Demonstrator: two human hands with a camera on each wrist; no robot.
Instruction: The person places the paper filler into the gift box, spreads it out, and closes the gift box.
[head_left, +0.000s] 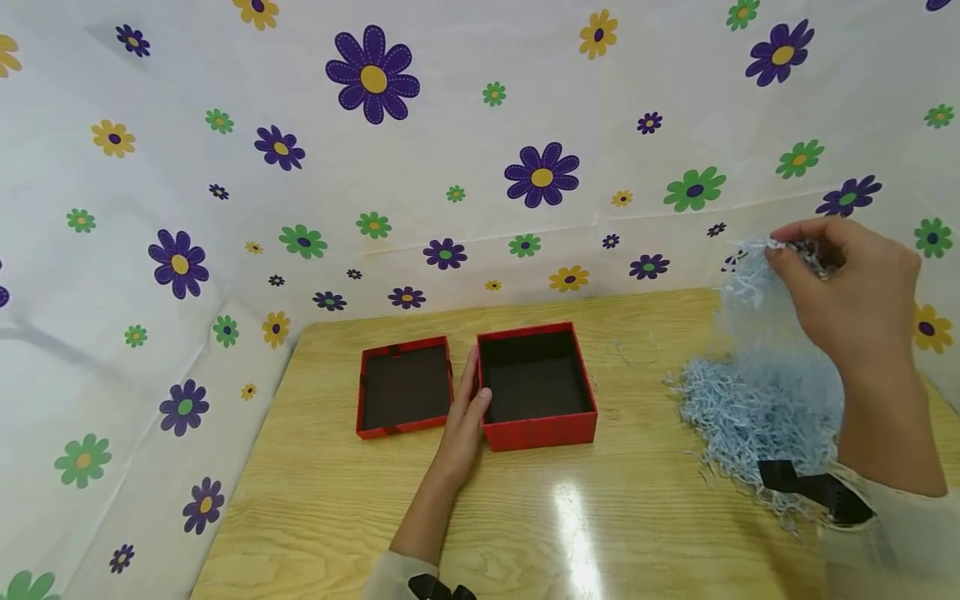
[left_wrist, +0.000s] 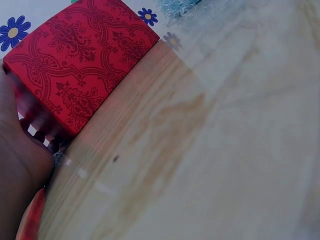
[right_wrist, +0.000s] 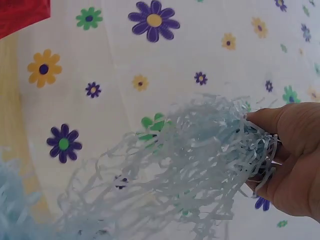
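My right hand [head_left: 855, 283] is raised at the right, pinching a clump of pale blue shredded paper [right_wrist: 210, 145] between thumb and fingers. Long strands hang from the clump toward a heap of the same shredded paper [head_left: 750, 417] on the table. My left hand [head_left: 463, 425] rests against the left side of a red box [head_left: 540, 433], its fingers straight along the wall and the thumb at the rim. The box stands open, with a dark interior and a patterned red outside in the left wrist view. Left of that hand lies the red lid [head_left: 405, 387], dark inside face up.
The wooden table [head_left: 322, 517] reaches back to a white cloth [head_left: 450, 142] printed with flowers. A few loose strands [head_left: 637, 358] lie between the box and the heap. Light glares off the tabletop in front of the box.
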